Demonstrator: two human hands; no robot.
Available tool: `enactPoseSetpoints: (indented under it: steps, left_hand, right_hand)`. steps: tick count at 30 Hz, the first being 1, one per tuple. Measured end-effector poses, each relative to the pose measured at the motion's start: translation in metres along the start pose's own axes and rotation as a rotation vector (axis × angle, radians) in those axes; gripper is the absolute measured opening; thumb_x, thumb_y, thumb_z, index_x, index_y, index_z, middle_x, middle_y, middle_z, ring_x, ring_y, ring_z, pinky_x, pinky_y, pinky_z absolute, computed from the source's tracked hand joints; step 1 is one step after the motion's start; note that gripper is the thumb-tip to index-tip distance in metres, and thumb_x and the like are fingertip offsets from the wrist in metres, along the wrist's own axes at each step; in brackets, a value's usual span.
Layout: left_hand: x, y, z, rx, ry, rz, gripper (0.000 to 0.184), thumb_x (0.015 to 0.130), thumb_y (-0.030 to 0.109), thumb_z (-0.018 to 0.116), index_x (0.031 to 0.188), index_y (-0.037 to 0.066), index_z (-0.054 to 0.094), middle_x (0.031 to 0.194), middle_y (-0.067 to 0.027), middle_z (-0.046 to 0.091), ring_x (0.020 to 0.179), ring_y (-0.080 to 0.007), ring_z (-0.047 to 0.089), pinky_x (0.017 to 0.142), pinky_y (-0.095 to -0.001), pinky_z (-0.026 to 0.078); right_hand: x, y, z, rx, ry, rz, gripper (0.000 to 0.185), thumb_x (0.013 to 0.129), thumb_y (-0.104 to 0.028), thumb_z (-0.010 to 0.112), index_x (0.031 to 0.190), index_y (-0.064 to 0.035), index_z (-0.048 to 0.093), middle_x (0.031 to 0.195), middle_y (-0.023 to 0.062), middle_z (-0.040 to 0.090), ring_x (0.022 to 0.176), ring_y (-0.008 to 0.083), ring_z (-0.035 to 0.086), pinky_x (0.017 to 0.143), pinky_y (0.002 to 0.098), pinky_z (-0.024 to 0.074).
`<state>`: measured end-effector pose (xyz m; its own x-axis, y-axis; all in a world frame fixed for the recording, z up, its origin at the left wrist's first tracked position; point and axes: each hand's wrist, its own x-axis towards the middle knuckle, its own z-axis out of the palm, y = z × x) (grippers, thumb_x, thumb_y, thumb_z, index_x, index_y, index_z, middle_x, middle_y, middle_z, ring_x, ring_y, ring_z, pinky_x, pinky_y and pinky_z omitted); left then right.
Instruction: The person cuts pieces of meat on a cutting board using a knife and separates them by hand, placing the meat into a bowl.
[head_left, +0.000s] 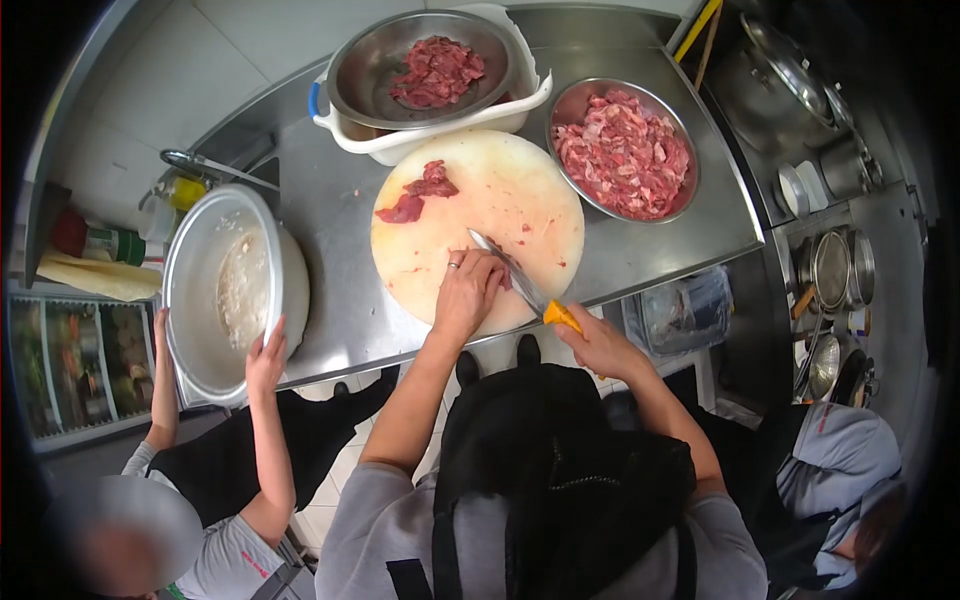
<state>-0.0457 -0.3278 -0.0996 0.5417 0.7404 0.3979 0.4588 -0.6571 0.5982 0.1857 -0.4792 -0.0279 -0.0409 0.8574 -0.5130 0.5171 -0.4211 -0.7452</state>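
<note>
On a round white cutting board (415, 265) my left hand (470, 290) presses down with bent fingers on a small piece of raw meat (504, 281), mostly hidden under the fingertips. In my right hand (603, 347) is a kitchen knife (524, 286), gripped by its yellow handle. Its blade lies right beside the left fingers, tip pointing away from me. Farther up the board are a few strips of red meat (430, 183). Small meat scraps dot the surface.
Behind the board, a steel bowl (362, 78) with meat sits in a white tub (398, 148). Another steel bowl (692, 165) of cut meat stands right. At left a co-worker (225, 530) grips a large pot (290, 270); another person (850, 445) is at right.
</note>
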Motion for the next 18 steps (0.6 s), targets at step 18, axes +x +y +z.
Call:
enactPoseSetpoints:
  steps: [18]
  left_hand:
    - [0.008,-0.007,0.009,0.096,0.126,0.02,0.023,0.095,0.002,0.073,0.118,0.006,0.071,0.114,-0.0143,0.07,0.108,-0.0382,0.063,0.097,-0.0492,0.051]
  right_hand:
    - [-0.097,-0.001,-0.021,-0.067,-0.106,0.28,0.043,0.115,-0.046,0.056,0.136,-0.0086,0.054,0.08,0.0159,0.068,0.07,0.0302,0.069,0.068,0.0451,0.0538]
